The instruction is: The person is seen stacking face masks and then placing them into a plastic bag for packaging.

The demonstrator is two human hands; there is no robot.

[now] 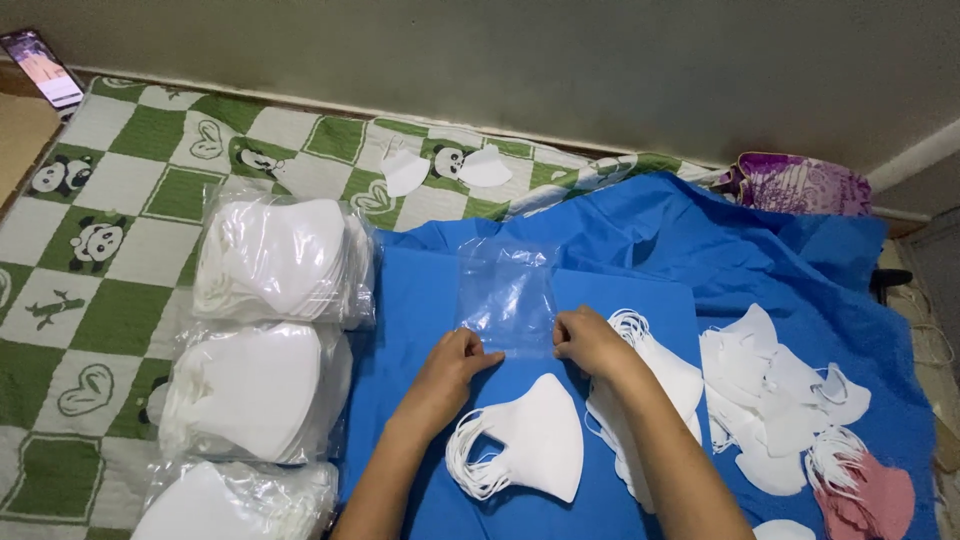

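Where both hands (525, 350) pinch: clear bag (507, 292).

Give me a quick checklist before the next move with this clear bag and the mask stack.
1. Left hand grips clear plastic bag at its near edge: ok.
2. Right hand grips the same edge: ok.
3. Bag mouth spread open: cannot tell.
4. White mask stack lies just below the hands on the blue cloth: ok.
5. Ear loops of that stack neatly gathered: not ok, they fan out leftward.
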